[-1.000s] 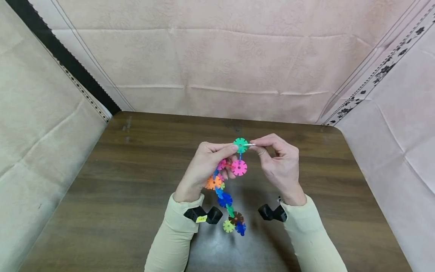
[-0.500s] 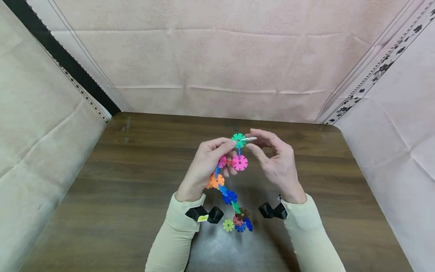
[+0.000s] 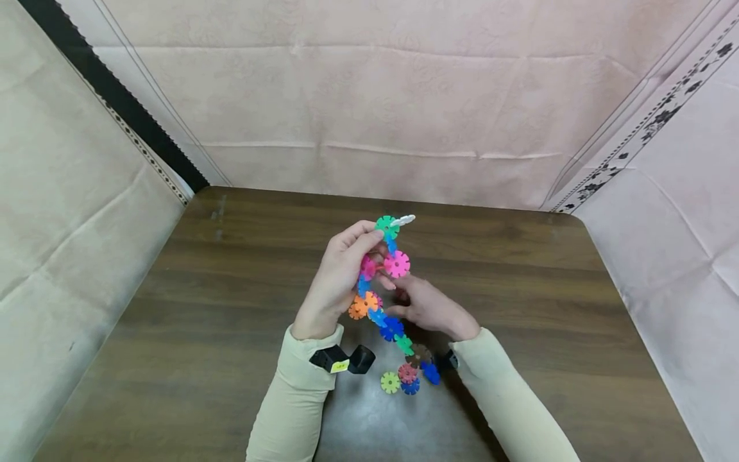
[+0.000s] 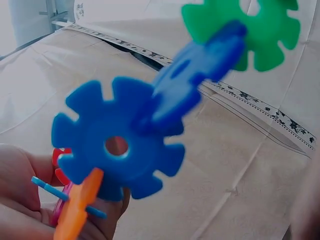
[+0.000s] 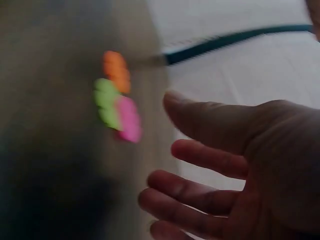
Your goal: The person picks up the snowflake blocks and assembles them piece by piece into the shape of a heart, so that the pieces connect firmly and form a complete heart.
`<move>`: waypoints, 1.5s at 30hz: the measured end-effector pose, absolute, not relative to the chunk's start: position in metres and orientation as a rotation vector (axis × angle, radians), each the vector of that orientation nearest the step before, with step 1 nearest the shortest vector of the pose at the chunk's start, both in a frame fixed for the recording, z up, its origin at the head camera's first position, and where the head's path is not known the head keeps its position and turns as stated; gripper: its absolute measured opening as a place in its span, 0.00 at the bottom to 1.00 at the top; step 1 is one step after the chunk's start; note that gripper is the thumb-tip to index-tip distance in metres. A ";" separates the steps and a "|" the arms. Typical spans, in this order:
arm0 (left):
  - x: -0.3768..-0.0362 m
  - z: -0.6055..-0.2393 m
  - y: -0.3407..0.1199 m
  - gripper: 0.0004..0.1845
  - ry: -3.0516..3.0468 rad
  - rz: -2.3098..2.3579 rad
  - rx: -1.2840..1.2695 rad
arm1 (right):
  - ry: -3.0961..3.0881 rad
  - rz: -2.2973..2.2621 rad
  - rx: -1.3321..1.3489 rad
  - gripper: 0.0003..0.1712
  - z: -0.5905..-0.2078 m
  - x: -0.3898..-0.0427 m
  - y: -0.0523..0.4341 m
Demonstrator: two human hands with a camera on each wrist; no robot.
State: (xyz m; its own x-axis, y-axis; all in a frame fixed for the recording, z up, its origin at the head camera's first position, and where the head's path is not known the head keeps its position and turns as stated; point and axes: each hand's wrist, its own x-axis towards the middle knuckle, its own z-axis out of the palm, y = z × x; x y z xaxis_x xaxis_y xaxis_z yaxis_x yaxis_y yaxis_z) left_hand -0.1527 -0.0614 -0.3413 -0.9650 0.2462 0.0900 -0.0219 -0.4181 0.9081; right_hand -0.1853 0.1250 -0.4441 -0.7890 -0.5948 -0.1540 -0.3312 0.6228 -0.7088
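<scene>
Head view showed your left hand (image 3: 342, 273) with its thumb and fingers pinching the green disc (image 3: 387, 226) atop a chain (image 3: 367, 301) of plastic discs, which hung over the table (image 3: 242, 301). To its right, your right hand (image 3: 432, 307) was loosely spread and held nothing. The chain looked light, its discs stiff; slotted joints could probably pop apart, so a disc's flat faces seemed your safest hold.

Blurred right wrist view, tabletop (image 3: 369, 427) glare
</scene>
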 end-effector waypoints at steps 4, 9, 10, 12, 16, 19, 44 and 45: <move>-0.154 -0.341 -0.061 0.07 1.625 2.517 0.264 | 2.536 -0.863 -0.856 0.34 -0.461 -0.184 0.109; -0.154 -0.342 -0.062 0.06 1.564 2.522 0.265 | 2.671 -0.765 -0.975 0.29 -0.470 -0.184 0.100; -0.154 -0.342 -0.062 0.07 1.553 2.521 0.270 | 2.699 -0.753 -1.001 0.27 -0.470 -0.184 0.100; -0.154 -0.342 -0.062 0.07 1.572 2.511 0.280 | 2.725 -0.758 -1.020 0.22 -0.472 -0.184 0.099; -0.154 -0.343 -0.061 0.09 1.595 2.496 0.312 | 2.726 -0.782 -1.020 0.18 -0.475 -0.186 0.100; -0.154 -0.342 -0.060 0.10 1.599 2.497 0.331 | 2.718 -0.751 -1.012 0.19 -0.474 -0.186 0.102; -0.149 -0.339 -0.061 0.07 1.582 2.524 0.383 | 2.586 -1.358 -0.595 0.06 -0.450 -0.185 0.131; -0.149 -0.338 -0.061 0.07 1.576 2.528 0.395 | 2.622 -1.427 -0.596 0.06 -0.444 -0.184 0.135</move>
State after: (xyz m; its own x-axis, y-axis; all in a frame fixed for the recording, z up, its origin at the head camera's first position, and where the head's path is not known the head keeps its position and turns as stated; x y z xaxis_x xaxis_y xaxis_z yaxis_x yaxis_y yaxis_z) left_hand -0.1488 -0.0609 -0.3384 -0.9563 0.2516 0.1486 0.0228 -0.4429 0.8963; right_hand -0.1844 0.1347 -0.4442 -0.9187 -0.3823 0.0988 -0.2905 0.4850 -0.8248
